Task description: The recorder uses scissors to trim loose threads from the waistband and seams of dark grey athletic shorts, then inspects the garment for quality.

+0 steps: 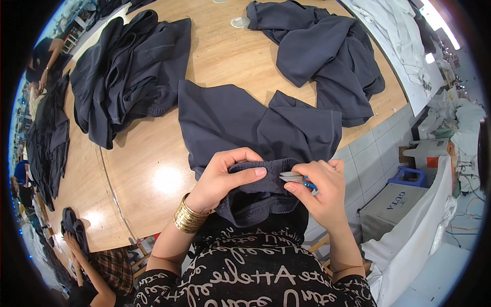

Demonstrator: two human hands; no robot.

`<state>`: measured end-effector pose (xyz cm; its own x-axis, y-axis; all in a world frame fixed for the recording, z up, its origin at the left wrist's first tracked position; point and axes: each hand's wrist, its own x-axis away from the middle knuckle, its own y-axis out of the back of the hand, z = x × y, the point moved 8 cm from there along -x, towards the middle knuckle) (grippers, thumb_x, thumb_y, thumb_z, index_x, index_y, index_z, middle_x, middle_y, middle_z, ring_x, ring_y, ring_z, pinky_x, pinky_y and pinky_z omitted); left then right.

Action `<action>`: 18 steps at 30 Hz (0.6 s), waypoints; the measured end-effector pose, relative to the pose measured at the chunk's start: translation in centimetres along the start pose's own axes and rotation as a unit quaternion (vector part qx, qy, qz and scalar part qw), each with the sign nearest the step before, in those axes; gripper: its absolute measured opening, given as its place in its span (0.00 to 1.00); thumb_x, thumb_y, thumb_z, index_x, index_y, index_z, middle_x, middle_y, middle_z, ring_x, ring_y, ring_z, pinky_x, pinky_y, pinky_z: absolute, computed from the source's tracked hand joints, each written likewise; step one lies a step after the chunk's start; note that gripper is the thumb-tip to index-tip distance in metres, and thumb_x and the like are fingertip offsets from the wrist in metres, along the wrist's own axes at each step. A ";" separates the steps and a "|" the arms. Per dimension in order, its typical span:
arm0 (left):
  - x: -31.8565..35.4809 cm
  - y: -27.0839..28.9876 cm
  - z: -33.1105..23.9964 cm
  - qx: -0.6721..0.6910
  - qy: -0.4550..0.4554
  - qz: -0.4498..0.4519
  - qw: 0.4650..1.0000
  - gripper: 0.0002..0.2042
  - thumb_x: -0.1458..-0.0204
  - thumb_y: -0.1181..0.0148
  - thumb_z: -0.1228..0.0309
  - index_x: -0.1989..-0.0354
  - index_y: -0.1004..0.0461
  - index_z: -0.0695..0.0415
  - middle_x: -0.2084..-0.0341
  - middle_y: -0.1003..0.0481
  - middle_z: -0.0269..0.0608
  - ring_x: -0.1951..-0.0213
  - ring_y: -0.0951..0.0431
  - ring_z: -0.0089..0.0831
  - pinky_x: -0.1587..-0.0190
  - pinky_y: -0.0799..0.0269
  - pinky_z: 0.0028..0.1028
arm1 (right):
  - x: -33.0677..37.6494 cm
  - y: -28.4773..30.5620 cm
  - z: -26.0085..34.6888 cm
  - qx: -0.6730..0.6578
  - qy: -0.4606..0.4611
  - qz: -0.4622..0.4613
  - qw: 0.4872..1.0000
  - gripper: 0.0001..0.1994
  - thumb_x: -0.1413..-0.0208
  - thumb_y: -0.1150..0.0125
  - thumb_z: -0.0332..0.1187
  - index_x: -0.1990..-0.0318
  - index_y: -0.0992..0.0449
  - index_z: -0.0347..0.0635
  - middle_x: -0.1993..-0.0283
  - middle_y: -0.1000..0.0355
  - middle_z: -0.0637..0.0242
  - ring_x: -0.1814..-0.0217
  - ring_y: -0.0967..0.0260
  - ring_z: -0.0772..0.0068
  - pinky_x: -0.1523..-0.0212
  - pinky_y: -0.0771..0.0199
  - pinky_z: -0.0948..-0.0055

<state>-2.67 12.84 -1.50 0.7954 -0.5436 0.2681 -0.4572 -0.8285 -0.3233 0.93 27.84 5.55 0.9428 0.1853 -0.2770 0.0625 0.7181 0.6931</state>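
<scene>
A pair of dark navy shorts [227,115] lies on the table's near edge, its gathered elastic waistband [258,212] turned toward me. My left hand [222,179] is closed on the waistband, thumb on top and fingers inside the loop. In my right hand [323,193] is a pair of thread snips [291,177] with grey blades and a bit of blue at the handle. The blade tips point left, right at the waistband fabric near my left thumb. Whether they touch a thread is too small to tell.
Dark garments lie heaped on the wooden table [148,189], one pile [133,77] far left and another [327,56] far right. A clear round disc [240,22] sits at the back. Right of the table stand a blue stool [409,176] and a box [391,210]. Other people work at left.
</scene>
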 end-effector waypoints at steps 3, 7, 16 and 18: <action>-0.1 -0.2 0.0 0.014 0.012 -0.004 1.000 0.06 0.51 0.40 0.74 0.67 0.26 0.63 0.72 0.26 0.29 0.68 0.31 0.13 0.63 0.37 0.16 | 0.4 -0.4 0.1 0.071 0.026 0.003 0.997 0.12 0.57 0.34 0.42 0.70 0.27 0.46 0.78 0.33 0.76 0.80 0.44 0.76 0.67 0.55 0.73; 0.1 -0.2 -0.1 0.008 0.011 -0.003 1.000 0.05 0.51 0.40 0.74 0.68 0.26 0.63 0.72 0.26 0.28 0.68 0.31 0.13 0.63 0.37 0.16 | 0.3 -0.6 0.7 0.102 0.042 -0.021 0.994 0.11 0.56 0.35 0.41 0.71 0.27 0.47 0.79 0.34 0.76 0.80 0.44 0.76 0.68 0.56 0.72; 0.1 -0.3 -0.1 0.005 0.012 0.000 1.000 0.05 0.51 0.40 0.74 0.68 0.26 0.63 0.74 0.26 0.28 0.70 0.32 0.12 0.65 0.37 0.15 | 0.2 -0.7 0.9 0.124 0.056 -0.034 0.990 0.12 0.56 0.35 0.42 0.71 0.28 0.47 0.80 0.36 0.76 0.80 0.46 0.76 0.69 0.56 0.71; 0.1 -0.3 0.0 0.007 0.014 0.000 1.000 0.05 0.51 0.40 0.74 0.68 0.26 0.63 0.74 0.26 0.28 0.70 0.32 0.12 0.65 0.37 0.15 | 0.1 -0.8 0.9 0.126 0.059 -0.034 0.990 0.12 0.56 0.35 0.42 0.71 0.28 0.47 0.80 0.36 0.76 0.80 0.46 0.75 0.69 0.56 0.71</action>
<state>-2.48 13.01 -1.37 0.7839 -0.5473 0.2931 -0.4514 -0.8266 -0.3361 1.32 26.70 5.60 0.8895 0.2309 -0.3942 0.2182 0.5434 0.8106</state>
